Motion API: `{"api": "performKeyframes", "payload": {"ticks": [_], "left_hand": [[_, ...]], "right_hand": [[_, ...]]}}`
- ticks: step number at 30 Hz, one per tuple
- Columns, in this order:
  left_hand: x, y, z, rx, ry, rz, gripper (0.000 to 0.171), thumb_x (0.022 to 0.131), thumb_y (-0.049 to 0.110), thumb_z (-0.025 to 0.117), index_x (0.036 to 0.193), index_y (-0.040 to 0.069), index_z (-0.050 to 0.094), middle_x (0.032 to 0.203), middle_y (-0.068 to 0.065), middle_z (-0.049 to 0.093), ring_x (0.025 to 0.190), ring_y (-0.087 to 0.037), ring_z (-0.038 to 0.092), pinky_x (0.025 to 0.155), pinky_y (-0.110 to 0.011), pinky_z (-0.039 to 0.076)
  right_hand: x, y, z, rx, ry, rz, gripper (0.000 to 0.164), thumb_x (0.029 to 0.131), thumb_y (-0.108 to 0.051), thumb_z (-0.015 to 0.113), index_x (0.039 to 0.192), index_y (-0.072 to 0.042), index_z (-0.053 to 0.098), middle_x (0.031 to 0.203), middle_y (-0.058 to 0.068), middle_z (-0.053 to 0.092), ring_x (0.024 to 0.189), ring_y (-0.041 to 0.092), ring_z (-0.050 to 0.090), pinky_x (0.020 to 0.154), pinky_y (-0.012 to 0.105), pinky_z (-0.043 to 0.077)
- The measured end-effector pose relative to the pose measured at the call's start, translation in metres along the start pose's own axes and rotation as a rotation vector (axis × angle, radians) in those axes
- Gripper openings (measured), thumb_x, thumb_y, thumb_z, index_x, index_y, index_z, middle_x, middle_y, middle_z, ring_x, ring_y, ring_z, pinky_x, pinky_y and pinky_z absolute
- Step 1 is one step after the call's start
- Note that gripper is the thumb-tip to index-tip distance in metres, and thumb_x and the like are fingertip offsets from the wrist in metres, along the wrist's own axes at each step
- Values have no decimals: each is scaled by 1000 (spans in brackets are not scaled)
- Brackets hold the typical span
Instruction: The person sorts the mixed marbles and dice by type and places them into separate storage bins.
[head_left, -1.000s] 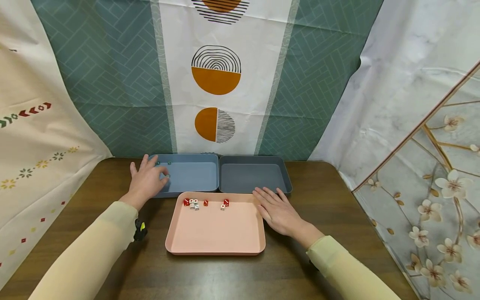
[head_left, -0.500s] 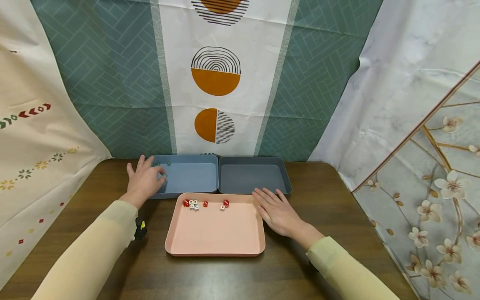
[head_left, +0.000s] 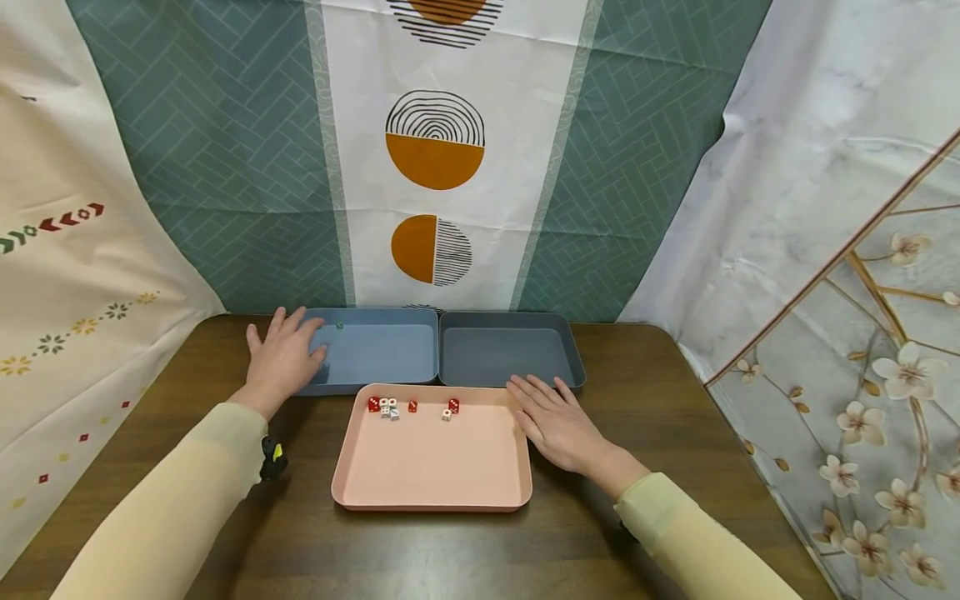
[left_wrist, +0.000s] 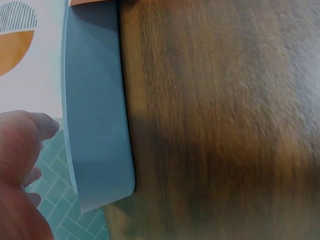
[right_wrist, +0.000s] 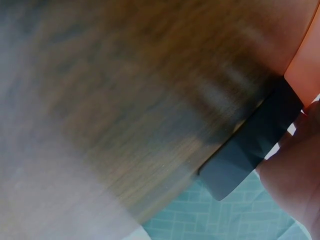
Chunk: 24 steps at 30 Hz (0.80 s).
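Note:
My left hand point(head_left: 281, 358) hovers over the left end of the blue tray point(head_left: 382, 350), its fingers loosely bent and nothing visibly held. A small green die point(head_left: 340, 326) lies near that tray's back wall, to the right of my fingers. In the left wrist view, the thumb point(left_wrist: 42, 125) is outside the blue tray's wall point(left_wrist: 97, 110). Flat, with straight fingers, my right hand point(head_left: 558, 423) rests at the right rim of the pink tray point(head_left: 435, 471). Red dice point(head_left: 373, 404) and white dice point(head_left: 394, 413) sit along the pink tray's back side.
A dark grey tray point(head_left: 517, 354) stands right of the blue one, both behind the pink tray. All are on a brown wooden table point(head_left: 637, 392). Patterned cloth point(head_left: 435, 167) hangs behind, with more cloth on both sides.
My left thumb and index finger were touching in a ring and have now parted. That hand shifted slightly left, and its fingers now cover green dice seen earlier. My right hand stayed put.

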<state>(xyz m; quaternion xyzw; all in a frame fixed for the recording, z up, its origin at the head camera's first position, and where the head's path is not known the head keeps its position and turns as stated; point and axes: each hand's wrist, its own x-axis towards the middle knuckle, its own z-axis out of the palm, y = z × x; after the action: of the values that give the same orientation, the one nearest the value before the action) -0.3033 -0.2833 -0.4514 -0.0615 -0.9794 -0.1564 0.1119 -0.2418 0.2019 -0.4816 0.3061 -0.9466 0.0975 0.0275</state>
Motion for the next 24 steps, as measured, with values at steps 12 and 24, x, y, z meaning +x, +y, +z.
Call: {"api": "performKeyframes", "payload": {"ticks": [12,24], "left_hand": [[-19,10,-2,-1,3,60,57,110,23,65,160,-1,53,173,-30,34,162,-56,19,119,-88,2],[-43,36,13,-6,-2,177,56,110,27,70,157,0,58,170,-28,42,160,-54,29,120,-87,7]], "right_hand": [[2,1,0,-17,-7,-8,59,120,-35,45,174,-14,37,180,4,32,167,31,27,133,64,10],[0,0,1,5,13,-2,57,120,-32,46,173,-13,40,179,5,35,166,31,29,133,64,13]]}}
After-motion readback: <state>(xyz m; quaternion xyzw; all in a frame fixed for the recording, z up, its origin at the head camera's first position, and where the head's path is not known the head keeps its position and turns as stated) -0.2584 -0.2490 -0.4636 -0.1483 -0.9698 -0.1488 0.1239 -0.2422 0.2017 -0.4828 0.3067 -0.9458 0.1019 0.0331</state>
